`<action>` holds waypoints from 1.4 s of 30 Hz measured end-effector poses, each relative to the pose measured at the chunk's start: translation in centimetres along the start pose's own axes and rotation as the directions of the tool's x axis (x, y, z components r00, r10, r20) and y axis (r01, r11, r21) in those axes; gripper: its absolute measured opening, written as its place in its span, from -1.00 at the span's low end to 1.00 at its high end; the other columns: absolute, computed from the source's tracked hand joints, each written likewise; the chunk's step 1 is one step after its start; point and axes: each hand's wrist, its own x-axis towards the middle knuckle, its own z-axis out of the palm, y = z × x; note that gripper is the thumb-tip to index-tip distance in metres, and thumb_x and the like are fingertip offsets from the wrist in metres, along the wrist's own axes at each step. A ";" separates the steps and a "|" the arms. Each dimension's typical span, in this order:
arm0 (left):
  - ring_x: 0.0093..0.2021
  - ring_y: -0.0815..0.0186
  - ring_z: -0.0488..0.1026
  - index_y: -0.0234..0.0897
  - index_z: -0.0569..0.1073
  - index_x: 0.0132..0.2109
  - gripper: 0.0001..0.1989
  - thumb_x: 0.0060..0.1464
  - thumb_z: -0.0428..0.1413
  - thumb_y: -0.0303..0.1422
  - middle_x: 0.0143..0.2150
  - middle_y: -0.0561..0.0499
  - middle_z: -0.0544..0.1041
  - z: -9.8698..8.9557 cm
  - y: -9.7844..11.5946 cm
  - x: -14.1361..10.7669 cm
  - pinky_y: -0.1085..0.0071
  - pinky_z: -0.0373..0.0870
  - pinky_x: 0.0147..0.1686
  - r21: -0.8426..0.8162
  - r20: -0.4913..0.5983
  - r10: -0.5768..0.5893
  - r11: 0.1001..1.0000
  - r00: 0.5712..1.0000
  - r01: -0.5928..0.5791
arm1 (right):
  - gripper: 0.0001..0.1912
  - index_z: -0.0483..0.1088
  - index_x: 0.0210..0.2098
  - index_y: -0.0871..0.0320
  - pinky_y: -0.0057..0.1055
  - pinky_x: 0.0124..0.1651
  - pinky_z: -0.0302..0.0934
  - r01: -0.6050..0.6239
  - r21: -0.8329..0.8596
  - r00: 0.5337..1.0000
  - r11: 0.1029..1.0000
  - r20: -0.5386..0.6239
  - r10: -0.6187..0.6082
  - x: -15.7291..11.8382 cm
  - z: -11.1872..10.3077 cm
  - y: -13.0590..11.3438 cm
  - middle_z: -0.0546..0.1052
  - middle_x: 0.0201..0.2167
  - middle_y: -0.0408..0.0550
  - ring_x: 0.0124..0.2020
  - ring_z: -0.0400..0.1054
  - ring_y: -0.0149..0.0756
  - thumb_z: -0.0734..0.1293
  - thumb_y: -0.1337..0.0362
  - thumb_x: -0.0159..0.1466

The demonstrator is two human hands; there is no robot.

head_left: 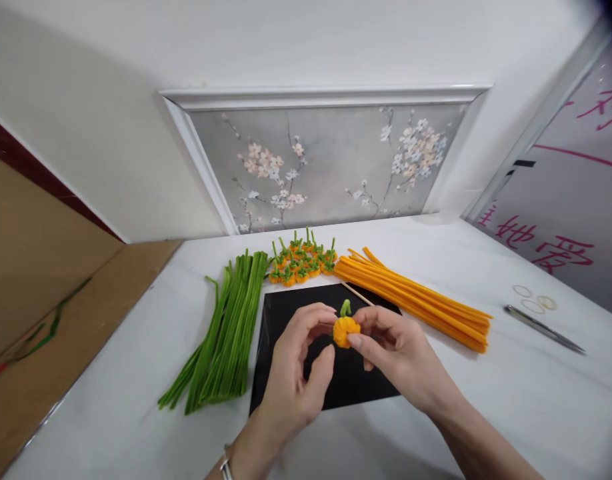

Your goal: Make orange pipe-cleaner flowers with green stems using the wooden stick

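A small orange pumpkin [345, 331] of fuzzy stems, with a curled green stalk on top, is held upright above a black mat [366, 387]. My right hand [403, 350] pinches its right side between thumb and fingers. Curved around its left side is my left hand [303, 367], thumb and fingers apart, fingertips close to the pumpkin. Behind the mat stands a group of similar small pumpkins [302, 260] with green stalks. Green fuzzy stems [231, 333] lie in a bundle at the left, orange ones [416, 300] at the right.
A thin wooden stick [357, 293] lies across the mat's back edge. Tweezers [543, 329] and several clear rings [533, 306] rest on the white table [511, 400] at the right. Cardboard [86, 320] borders the left side, and a framed floral panel [331, 160] stands behind.
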 end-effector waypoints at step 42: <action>-0.24 0.38 0.49 -0.21 0.51 -0.12 -0.80 0.14 0.07 -0.49 -0.21 0.01 0.55 0.4 1.1 0.5 0.53 0.46 -0.27 -0.094 0.033 -0.192 0.976 0.981 0.194 | -0.85 0.35 -0.28 0.15 -0.51 -0.44 0.33 0.140 -0.224 0.990 0.964 0.042 -0.134 -0.3 0.4 0.0 0.44 -0.38 -0.11 -0.51 0.35 -0.45 0.21 0.23 0.35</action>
